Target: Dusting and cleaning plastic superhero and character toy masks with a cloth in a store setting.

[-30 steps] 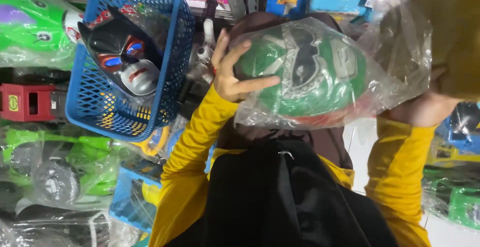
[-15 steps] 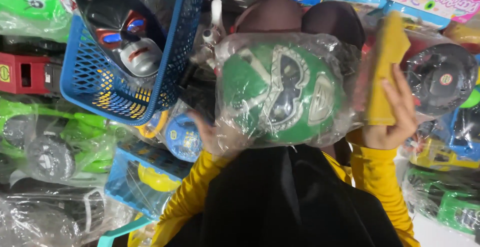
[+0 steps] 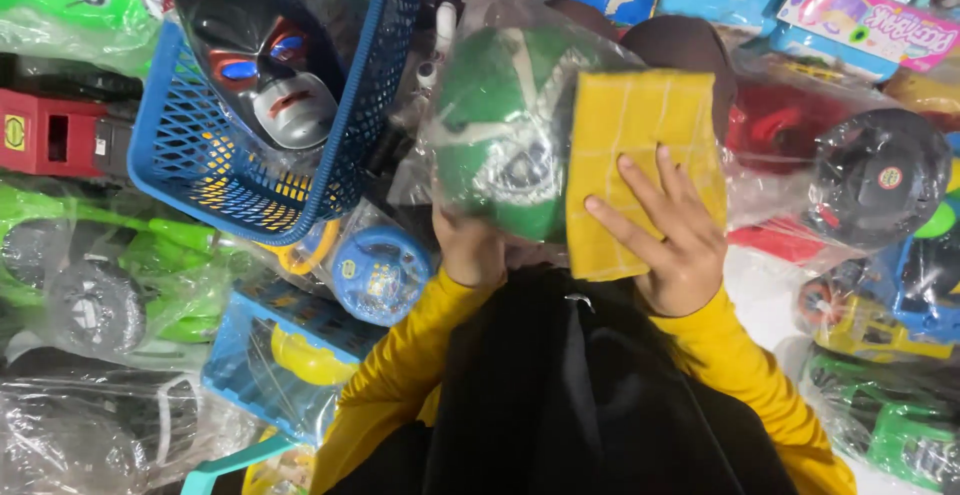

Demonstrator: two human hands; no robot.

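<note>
- Pressing flat on a yellow cloth, the right hand sits in the middle right of the frame with its fingers spread open — not curled around anything.
- The cloth lies against a green mask in a clear plastic bag, near the top middle of the frame.
- The left hand holds the bag from below, just under the mask. Its fingers are hidden behind the bag, so I cannot tell how they are bent.
- It looks like wiping is under way — the cloth covers the right side of the bag, and the left side has no cloth on it yet.
- A blue basket with a dark mask inside hangs in the upper left.
- Wrapped toy cars fill the left side.
</note>
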